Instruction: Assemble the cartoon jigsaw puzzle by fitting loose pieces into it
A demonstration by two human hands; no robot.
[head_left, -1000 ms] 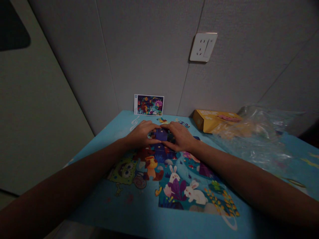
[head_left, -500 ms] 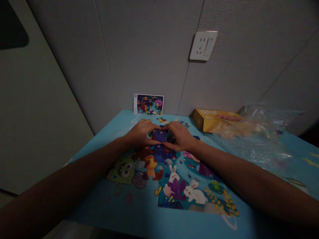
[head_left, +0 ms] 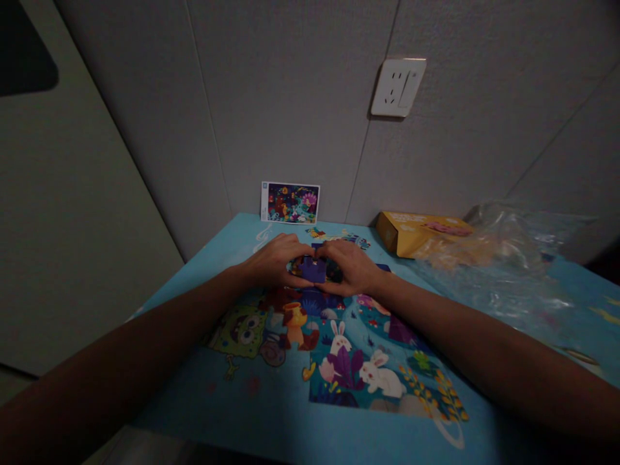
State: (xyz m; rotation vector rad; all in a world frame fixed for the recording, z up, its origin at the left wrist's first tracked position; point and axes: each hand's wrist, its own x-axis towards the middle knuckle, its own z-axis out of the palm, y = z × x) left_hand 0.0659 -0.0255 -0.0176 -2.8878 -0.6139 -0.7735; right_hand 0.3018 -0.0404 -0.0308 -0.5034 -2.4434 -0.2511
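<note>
A partly joined jigsaw puzzle lies flat on the blue table, showing white rabbits, plants and a stream. At its far side, a dark purple-blue puzzle piece sits between my two hands. My left hand has thumb and forefinger at the piece's left side. From the right, my right hand holds it in the same way, so the fingertips of both hands nearly meet. The fingers cover part of the piece and the puzzle around it, and I cannot tell whether the piece is fully seated.
A picture card of the same scene leans against the wall. Loose puzzle pieces lie behind my right hand. A yellow box and a crumpled clear plastic bag are at the right. The blue table has printed cartoon figures.
Both hands remain around the piece, with fingers slightly shifted and the piece a little nearer to me. The whole view has drifted slightly.
</note>
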